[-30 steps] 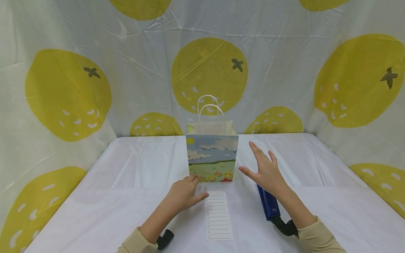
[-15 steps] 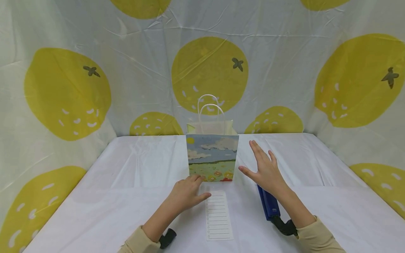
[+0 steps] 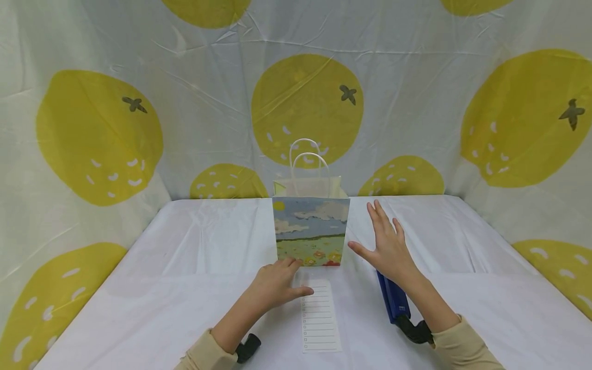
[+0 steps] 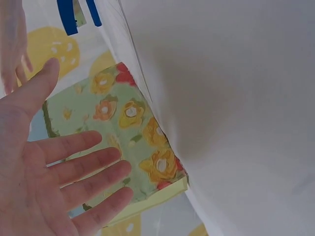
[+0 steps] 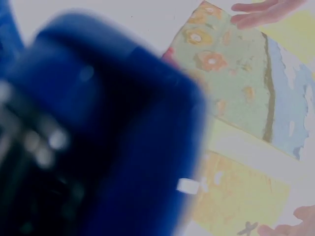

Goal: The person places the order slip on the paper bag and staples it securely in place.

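Paper, printed with a meadow and sky, forms the bag (image 3: pixel 312 221) that stands upright on the white cloth (image 3: pixel 185 246), just ahead of the left hand (image 3: pixel 276 284) and to the left of the right hand (image 3: pixel 387 252). Neither hand grips anything that I can see. On the left, the fingers are straight and spread, thumb well away from them, before the bag's lower part; whether the tips touch the paper I cannot tell. The right hand is apart from the bag, its fingers pointing up and its thumb spread toward the nearer side.

I would expect the bag to be light, with crisp walls that dent easily and a base that slides at a small push. A hard squeeze from both sides would probably buckle it, so flat palms low down by the folded edges look kinder than fingertips mid-panel. For lifting, the two white loops (image 3: pixel 310 153), above and beyond the left fingertips, seem the better hold, both taken together. Whatever may be inside is hidden, so the weight is a guess.

From the left thumb tip a lined slip (image 3: pixel 321 326) runs back toward the person, thin enough to crease or drag. Below the right hand, partly covered by its wrist, is what looks like a blue stapler (image 3: pixel 393 300); it should be stiff, smooth and heavier, best grasped round its body.
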`<state>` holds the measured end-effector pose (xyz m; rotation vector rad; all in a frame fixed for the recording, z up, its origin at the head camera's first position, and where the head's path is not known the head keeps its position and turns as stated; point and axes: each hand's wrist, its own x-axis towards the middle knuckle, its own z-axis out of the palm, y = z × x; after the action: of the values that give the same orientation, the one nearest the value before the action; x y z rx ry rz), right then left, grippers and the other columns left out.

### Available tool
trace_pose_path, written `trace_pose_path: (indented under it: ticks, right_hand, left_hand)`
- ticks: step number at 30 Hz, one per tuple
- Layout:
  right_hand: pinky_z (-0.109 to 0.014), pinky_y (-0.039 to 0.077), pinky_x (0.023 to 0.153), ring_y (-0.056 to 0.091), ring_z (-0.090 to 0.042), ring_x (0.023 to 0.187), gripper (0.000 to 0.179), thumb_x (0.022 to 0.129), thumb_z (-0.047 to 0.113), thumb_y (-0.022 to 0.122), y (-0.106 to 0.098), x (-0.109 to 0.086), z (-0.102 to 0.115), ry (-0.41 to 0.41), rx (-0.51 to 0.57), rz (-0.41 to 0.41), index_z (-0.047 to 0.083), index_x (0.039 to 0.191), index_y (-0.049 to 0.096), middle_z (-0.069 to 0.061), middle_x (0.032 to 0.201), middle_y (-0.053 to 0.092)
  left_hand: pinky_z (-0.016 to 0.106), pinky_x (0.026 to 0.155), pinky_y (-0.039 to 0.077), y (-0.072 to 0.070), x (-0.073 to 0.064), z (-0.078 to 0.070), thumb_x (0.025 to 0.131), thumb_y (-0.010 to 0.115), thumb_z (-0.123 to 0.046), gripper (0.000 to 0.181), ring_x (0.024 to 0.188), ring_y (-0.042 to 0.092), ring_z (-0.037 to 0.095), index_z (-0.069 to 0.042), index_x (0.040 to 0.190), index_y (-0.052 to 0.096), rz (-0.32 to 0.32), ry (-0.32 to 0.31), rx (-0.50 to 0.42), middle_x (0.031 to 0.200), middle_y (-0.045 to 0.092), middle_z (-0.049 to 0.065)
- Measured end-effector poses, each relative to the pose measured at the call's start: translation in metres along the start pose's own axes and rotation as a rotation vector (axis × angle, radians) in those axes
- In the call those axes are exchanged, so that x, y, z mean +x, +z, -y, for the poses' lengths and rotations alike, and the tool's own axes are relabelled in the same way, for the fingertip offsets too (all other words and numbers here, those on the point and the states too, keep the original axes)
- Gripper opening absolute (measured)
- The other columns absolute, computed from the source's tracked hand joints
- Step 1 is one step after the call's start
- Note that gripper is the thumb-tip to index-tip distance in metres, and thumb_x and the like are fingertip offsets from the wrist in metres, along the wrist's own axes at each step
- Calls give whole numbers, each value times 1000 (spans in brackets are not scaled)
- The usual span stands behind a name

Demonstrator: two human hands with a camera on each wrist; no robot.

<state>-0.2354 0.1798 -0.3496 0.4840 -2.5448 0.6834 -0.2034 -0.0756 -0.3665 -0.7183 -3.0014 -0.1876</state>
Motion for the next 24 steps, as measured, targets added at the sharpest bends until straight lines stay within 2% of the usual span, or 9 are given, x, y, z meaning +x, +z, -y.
trace_pose_path:
  ticks: [12, 20, 24]
  right_hand:
    - [-61, 5, 105, 18, -39, 136, 93, 80, 48, 62, 0, 2, 3, -9, 7, -6, 6, 146, 13, -21, 150, 13]
    - [-59, 3, 107, 16, -35, 138, 91, 82, 59, 53, 0, 1, 6, -23, 27, -43, 13, 147, 9, -16, 152, 12]
    - [-60, 4, 106, 17, -37, 137, 91, 82, 56, 55, 0, 2, 6, -16, 20, -35, 10, 147, 10, -18, 151, 13]
  left_hand:
    - [41, 77, 50, 3, 1, -2, 77, 58, -60, 69, 114, 53, 22, -13, 128, 51, 40, -15, -5, 125, 55, 6]
    - [42, 77, 50, 4, 3, -3, 77, 59, -59, 70, 116, 52, 22, -14, 130, 49, 51, -8, 6, 128, 54, 5]
    - [42, 79, 50, 4, 3, -4, 77, 59, -59, 72, 119, 50, 22, -14, 133, 47, 80, -15, 6, 131, 52, 5]
